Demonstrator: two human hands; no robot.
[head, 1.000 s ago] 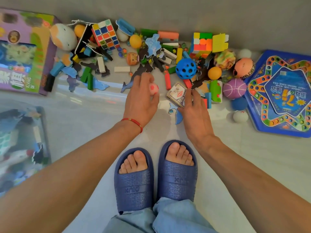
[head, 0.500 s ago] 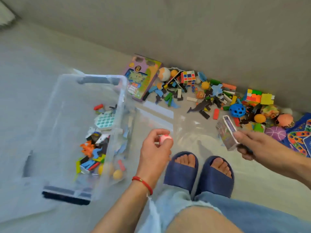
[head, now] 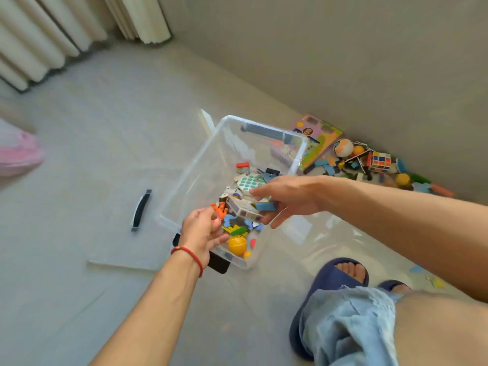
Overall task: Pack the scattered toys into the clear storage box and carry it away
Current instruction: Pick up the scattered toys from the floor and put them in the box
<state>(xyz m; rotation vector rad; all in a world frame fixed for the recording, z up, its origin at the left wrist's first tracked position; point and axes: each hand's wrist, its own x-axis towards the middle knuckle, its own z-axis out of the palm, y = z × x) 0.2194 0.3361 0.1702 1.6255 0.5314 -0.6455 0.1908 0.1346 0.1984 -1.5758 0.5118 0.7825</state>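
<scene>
The head view looks down at a clear storage box (head: 232, 165) standing on the grey floor (head: 105, 128), already holding a jumble of small toys, among them an orange ball (head: 237, 244) and a teal dotted piece (head: 249, 182). Both hands reach over its open top. The left hand (head: 203, 231), with a red string at the wrist, hangs at the near corner with fingers loosely curled; whether it holds anything cannot be told. The right hand (head: 287, 199) is spread, fingers mostly straight, with a small card box (head: 244, 210) and a blue block (head: 265, 206) just at its fingertips. The lid (head: 126, 233) lies flat on the floor just left of the box. More scattered toys (head: 369, 165) lie along the wall, well to the right, including a colour cube (head: 380, 161) and a purple game box (head: 320, 140)
</scene>
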